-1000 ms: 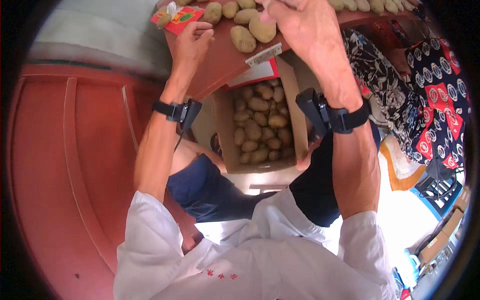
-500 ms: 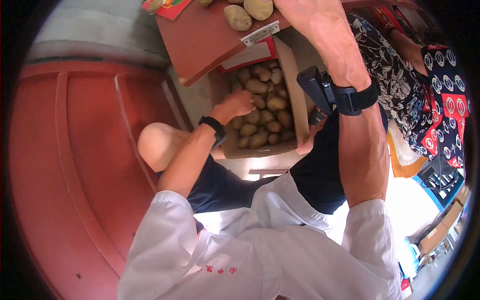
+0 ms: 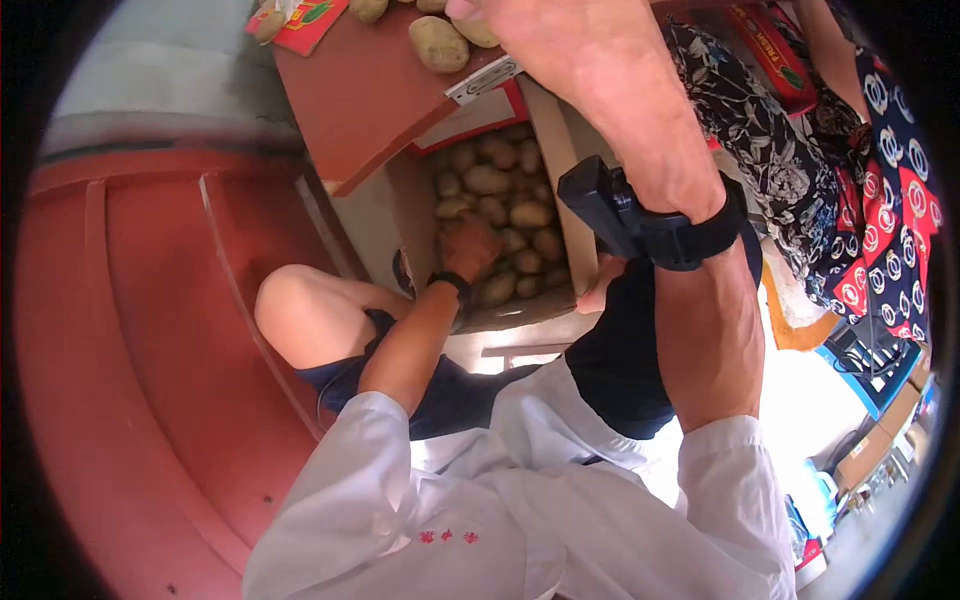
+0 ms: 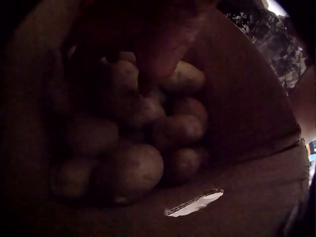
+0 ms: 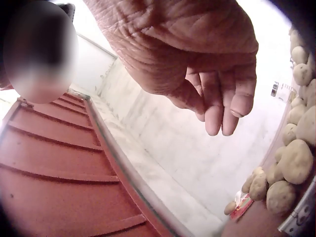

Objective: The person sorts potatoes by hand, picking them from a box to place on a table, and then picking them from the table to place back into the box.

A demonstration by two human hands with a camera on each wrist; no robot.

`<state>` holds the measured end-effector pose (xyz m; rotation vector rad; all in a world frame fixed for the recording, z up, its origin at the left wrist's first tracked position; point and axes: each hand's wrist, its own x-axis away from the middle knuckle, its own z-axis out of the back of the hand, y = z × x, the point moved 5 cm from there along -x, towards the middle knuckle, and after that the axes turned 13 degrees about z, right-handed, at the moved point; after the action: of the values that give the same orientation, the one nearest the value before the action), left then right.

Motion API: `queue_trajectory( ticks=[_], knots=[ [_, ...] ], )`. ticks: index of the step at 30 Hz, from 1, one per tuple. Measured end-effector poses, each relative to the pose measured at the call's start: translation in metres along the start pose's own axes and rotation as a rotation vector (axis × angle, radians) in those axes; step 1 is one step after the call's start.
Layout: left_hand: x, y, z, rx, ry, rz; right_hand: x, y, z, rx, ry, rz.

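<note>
The left hand (image 3: 470,247) is down inside a cardboard box (image 3: 556,165), over the potatoes (image 3: 487,180). In the dark left wrist view, part of that hand (image 4: 165,49) lies against the potatoes (image 4: 131,170); its fingertips are hidden, and whether it grips one cannot be told. The right hand (image 3: 590,60) is raised above the red table (image 3: 350,110), near the potatoes (image 3: 438,44) there. In the right wrist view, the fingers of the right hand (image 5: 197,64) hang loosely bent with nothing between them, apart from the potatoes (image 5: 295,161) at the right.
A red packet (image 3: 312,22) lies at the table's far left corner, a potato beside it. A metal plate (image 3: 483,80) is fixed on the table's edge above the box. Red panelling (image 3: 150,350) stands at the left. Someone in patterned clothing (image 3: 780,170) is at the right.
The left hand has moved from above the table down into the box, and deeper among the potatoes. The right hand has stayed over the table. The head view has shifted, leaving fewer table potatoes visible.
</note>
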<state>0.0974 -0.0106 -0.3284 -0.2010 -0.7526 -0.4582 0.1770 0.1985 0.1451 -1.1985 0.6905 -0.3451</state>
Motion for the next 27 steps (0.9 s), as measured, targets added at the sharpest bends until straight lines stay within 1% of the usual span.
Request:
queue_trajectory(
  ticks=[1, 3, 4, 5, 7, 9, 10, 12, 13, 15, 16, 18, 19, 21, 22, 24, 25, 27],
  knots=[
    [0.0, 0.0, -0.003, -0.001, 0.0, -0.002, 0.003, 0.006, -0.002, 0.002, 0.002, -0.001],
    [0.005, -0.004, 0.001, 0.123, 0.109, 0.019, 0.014, 0.001, -0.004, 0.119, 0.134, 0.347],
    [0.008, -0.005, -0.001, 0.124, 0.111, 0.019, 0.015, 0.004, -0.004, 0.119, 0.134, 0.349],
    [0.025, -0.002, 0.013, 0.132, 0.141, 0.044, 0.015, 0.003, -0.004, 0.111, 0.127, 0.343],
    [0.031, -0.004, 0.019, 0.136, 0.174, 0.069, 0.014, -0.003, -0.001, 0.101, 0.123, 0.338],
    [0.017, -0.009, 0.009, 0.305, 0.132, -0.046, 0.008, -0.003, 0.001, 0.045, -0.017, -0.009],
    [0.009, -0.012, 0.0, 0.302, 0.133, -0.045, 0.009, -0.002, 0.001, 0.042, -0.015, -0.009],
    [0.015, 0.003, 0.005, 0.239, 0.342, -0.34, 0.006, 0.004, 0.001, 0.041, -0.014, 0.008],
    [0.014, 0.004, 0.003, 0.237, 0.346, -0.34, 0.007, 0.01, 0.001, 0.039, -0.012, 0.011],
    [0.052, 0.017, 0.035, 0.544, 0.201, -0.242, 0.008, 0.019, 0.0, -0.042, 0.025, 0.178],
    [0.067, 0.022, 0.047, 0.542, 0.207, -0.242, 0.006, 0.027, -0.003, -0.044, 0.026, 0.183],
    [0.086, 0.026, 0.063, 0.657, 0.218, -0.248, 0.002, 0.027, -0.001, 0.156, 0.123, 0.413],
    [0.092, 0.028, 0.067, 0.654, 0.224, -0.249, 0.0, 0.031, 0.0, 0.153, 0.126, 0.418],
    [0.101, 0.032, 0.076, 0.74, 0.136, -0.264, -0.007, 0.033, 0.003, 0.14, 0.107, 0.42],
    [0.106, 0.032, 0.084, 0.742, 0.158, -0.27, -0.009, 0.03, 0.005, 0.136, 0.109, 0.442],
    [0.136, 0.035, 0.103, 0.79, 0.076, -0.301, -0.01, 0.028, 0.006, 0.189, 0.091, 0.374],
    [0.148, 0.035, 0.115, 0.793, 0.094, -0.304, -0.01, 0.028, 0.006, 0.185, 0.091, 0.392],
    [0.172, 0.034, 0.138, 0.755, 0.122, -0.316, -0.011, 0.043, 0.004, 0.23, 0.053, 0.193]
  ],
)
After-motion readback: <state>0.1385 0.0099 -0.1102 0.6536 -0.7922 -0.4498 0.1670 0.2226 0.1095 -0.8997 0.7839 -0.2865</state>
